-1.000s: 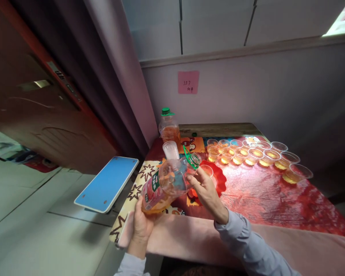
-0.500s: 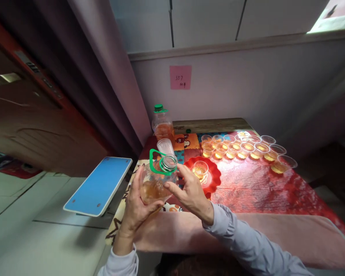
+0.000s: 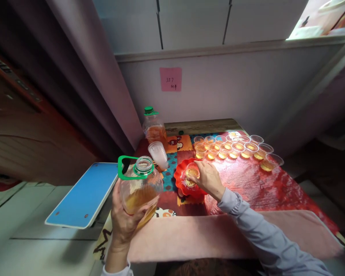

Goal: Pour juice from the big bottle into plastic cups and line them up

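Observation:
My left hand (image 3: 125, 218) is wrapped round a clear plastic jug (image 3: 142, 193) with a green carrying ring. The jug has no cap, stands nearly upright and holds some amber liquid. My right hand (image 3: 209, 178) grips a small clear plastic cup (image 3: 193, 171) by its side, thumb in front and fingers behind. That cup has amber liquid in it and is over a red scalloped dish (image 3: 179, 179); whether it touches the dish I cannot tell. Several similar cups (image 3: 236, 147) with amber liquid stand in rows at the back right.
A second jug (image 3: 155, 130), green-capped and with orange-amber liquid, stands at the back left by the wall. A stack of clear cups (image 3: 158, 154) lies tilted before it. A pink cloth (image 3: 189, 237) covers the front edge; a blue board (image 3: 84, 193) is at left.
My right hand has left the jug and moved right onto the cup at the red dish. The jug, in my left hand, has moved left and come more upright.

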Tool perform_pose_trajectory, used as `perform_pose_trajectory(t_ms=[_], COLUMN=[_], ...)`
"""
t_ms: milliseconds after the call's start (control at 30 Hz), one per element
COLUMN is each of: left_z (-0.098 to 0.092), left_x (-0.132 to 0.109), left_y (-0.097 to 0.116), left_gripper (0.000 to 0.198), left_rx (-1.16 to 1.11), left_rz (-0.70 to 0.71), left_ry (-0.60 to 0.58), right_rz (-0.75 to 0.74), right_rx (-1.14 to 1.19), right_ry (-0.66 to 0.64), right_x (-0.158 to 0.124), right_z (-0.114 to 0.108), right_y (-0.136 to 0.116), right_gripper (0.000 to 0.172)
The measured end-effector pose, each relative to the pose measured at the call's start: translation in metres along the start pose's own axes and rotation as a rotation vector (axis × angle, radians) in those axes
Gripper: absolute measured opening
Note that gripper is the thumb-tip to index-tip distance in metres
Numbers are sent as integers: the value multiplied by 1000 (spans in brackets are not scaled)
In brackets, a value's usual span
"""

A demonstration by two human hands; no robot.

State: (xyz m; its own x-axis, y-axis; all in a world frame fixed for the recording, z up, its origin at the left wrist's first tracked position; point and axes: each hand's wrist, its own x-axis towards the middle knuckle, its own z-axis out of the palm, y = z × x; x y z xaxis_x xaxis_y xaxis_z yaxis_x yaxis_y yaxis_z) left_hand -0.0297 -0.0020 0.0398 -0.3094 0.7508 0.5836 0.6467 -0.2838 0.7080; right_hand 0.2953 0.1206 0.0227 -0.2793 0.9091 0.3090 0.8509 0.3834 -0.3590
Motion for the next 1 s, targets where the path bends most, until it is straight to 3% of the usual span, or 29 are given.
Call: perform_pose_trajectory(t_ms=[100, 300, 567, 700, 833, 1000], left_z=[0, -1, 2, 3, 4, 5], left_x=[-4, -1, 1, 2, 4, 4], left_y=[-1, 3, 4, 7, 12, 15], left_gripper=[127, 131, 130, 130, 131, 125], left_rx=[55, 55, 57, 83, 72, 99], left_rz=[6, -68, -95, -128, -137, -98], left_ry=[25, 19, 19, 13, 23, 25], right_rz=[8, 83, 102, 98, 104, 169], right_rx=[-69, -113, -94, -47, 75, 91], right_ry=[-23, -96, -113, -62, 43, 194], right_x=[0, 6, 11, 15, 15, 4], right_z=[3, 0, -1, -8, -26, -57], right_y=[-3, -5, -12, -12, 9, 71], right_gripper=[62, 73, 58, 52, 54, 59])
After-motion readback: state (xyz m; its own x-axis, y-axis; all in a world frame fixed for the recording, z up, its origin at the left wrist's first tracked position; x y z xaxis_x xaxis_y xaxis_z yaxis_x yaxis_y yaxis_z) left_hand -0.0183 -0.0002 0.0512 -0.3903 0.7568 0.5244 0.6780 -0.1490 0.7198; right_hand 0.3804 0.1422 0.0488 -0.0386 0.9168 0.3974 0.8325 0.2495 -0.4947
